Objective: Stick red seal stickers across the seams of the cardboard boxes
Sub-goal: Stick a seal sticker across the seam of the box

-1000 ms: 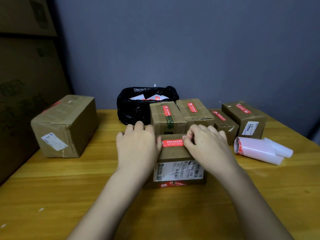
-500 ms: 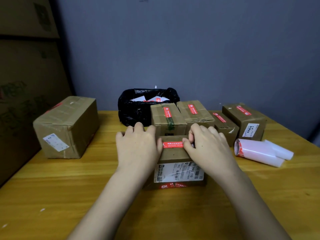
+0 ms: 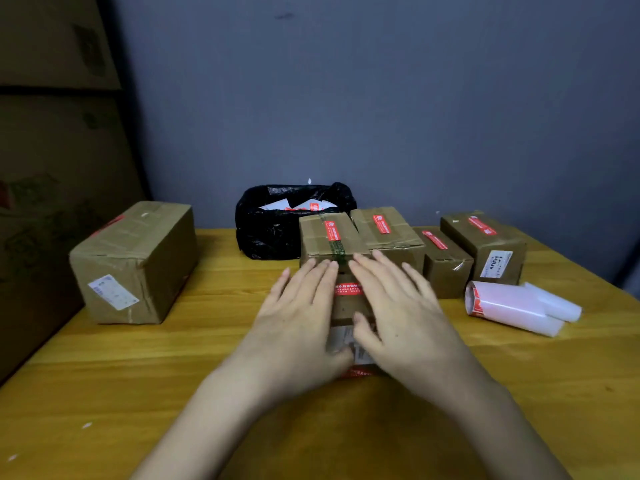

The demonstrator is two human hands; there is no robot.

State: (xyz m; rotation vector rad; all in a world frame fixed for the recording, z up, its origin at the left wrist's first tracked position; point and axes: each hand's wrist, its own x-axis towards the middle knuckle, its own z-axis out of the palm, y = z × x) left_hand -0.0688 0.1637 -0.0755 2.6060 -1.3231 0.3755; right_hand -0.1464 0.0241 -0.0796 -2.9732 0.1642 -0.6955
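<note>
Hands are laid flat, palms down, over a small cardboard box [image 3: 348,306] at the centre of the wooden table [image 3: 138,375]. The left hand [image 3: 298,323] is spread over the box's left part, its fingers [image 3: 320,275] extended, close together and gripping nothing; the right hand [image 3: 398,317] covers the right part, its fingers [image 3: 381,268] likewise straight and slightly fanned, its thumb [image 3: 362,329] lying on the box top. Between the two hands a red seal sticker [image 3: 348,289] is seen lying across the box top, with only its middle stretch visible; whether its ends are pressed under the palms cannot be told. A white shipping label [image 3: 341,337] is partly shown on the box's near face. At 12 o'clock of this box, just beyond the fingertips, a sealed box [image 3: 329,240] bearing a red sticker [image 3: 331,231] is set, and a row of three more stickered boxes [image 3: 388,230] is continued toward 2 o'clock. Behind them, at 12 o'clock, a black plastic bag [image 3: 270,230] holding white and red scraps is placed against the wall. At 3 o'clock a roll of white backing paper [image 3: 516,308] with red stickers at its end is laid on its side. At 9 o'clock, well apart, a larger taped box [image 3: 138,261] is stood.
</note>
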